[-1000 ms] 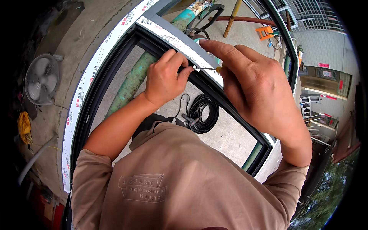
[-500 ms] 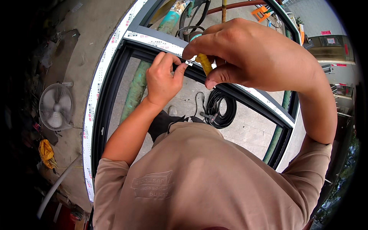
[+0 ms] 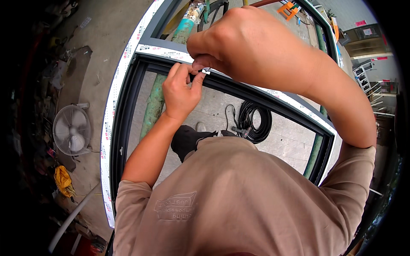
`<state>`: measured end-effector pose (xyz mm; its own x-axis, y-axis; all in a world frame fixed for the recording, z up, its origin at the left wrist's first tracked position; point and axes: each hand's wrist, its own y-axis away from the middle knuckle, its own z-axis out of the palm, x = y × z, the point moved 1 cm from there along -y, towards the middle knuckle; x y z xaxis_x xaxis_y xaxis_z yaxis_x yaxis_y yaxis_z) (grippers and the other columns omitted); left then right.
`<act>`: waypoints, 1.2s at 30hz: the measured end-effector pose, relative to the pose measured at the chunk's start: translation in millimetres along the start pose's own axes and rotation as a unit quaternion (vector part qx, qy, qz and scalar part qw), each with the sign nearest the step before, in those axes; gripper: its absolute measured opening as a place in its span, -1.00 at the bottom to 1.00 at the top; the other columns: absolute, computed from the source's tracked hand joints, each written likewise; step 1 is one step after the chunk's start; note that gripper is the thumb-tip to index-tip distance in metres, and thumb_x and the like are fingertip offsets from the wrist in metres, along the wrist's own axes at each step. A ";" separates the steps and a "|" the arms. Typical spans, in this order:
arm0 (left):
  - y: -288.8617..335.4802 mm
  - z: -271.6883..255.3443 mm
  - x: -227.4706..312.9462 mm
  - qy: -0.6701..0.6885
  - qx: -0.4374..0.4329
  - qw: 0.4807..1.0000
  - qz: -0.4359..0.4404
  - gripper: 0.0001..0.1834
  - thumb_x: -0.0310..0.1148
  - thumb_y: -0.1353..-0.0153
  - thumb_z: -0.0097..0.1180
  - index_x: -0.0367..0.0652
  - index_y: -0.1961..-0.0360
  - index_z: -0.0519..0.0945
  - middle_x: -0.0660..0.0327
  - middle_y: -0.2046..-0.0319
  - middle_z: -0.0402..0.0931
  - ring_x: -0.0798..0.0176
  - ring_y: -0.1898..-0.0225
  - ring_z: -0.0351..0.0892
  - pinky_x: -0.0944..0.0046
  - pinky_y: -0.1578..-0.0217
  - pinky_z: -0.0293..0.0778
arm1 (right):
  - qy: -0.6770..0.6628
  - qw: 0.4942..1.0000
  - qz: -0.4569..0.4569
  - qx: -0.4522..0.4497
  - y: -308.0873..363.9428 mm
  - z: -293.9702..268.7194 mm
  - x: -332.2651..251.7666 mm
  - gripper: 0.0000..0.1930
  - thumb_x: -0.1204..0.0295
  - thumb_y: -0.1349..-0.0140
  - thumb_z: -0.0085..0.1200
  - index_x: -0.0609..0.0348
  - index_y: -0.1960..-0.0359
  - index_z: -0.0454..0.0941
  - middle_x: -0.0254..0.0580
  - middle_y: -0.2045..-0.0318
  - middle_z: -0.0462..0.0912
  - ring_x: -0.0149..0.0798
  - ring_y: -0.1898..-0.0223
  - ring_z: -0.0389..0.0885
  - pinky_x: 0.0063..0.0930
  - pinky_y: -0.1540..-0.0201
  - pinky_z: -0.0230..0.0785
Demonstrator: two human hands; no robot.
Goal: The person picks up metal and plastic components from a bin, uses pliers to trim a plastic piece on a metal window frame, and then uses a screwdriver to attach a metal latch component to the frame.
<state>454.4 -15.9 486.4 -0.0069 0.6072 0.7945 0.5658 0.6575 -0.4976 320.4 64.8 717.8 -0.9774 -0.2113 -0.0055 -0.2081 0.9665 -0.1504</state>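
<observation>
My left hand (image 3: 181, 87) pinches a small white piece (image 3: 206, 71) at the upper inner edge of a dark window frame (image 3: 256, 91). Above and to the right, my right hand (image 3: 239, 42) is closed with its knuckles up and its fingertips beside the left fingers. It wraps round a screwdriver whose yellow handle showed a moment ago; the hand now covers it. White printed protective film (image 3: 171, 53) runs along the frame's crossbar, just beyond both hands.
Green pipes (image 3: 153, 102) lie beneath the frame. Through its opening a coil of black cable (image 3: 255, 121) shows on the paved floor. A floor fan (image 3: 71, 130) and a yellow cloth (image 3: 64, 181) are at the left, an orange stool (image 3: 288, 11) at the far right.
My right hand has turned over and shifted left, close against the left fingers, and the yellow handle has gone out of sight. The left hand keeps its pinch on the frame.
</observation>
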 end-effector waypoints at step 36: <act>2.9 2.6 3.6 0.043 0.034 0.998 0.004 -0.85 -0.57 -0.26 0.48 -0.22 0.23 0.70 0.17 0.45 0.54 0.18 0.52 0.45 0.15 0.40 0.47 | -0.092 0.974 -0.013 -0.207 -0.4 -46.1 -0.9 -0.76 0.31 -0.46 0.29 0.28 0.12 0.72 0.14 0.25 0.79 0.25 0.23 0.82 0.04 0.13 0.66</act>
<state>453.8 -10.6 486.9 0.0702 0.5741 0.8158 0.5089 0.6828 -0.5243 319.6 71.3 763.5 -0.9567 -0.2213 -0.1890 -0.2660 0.9284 0.2595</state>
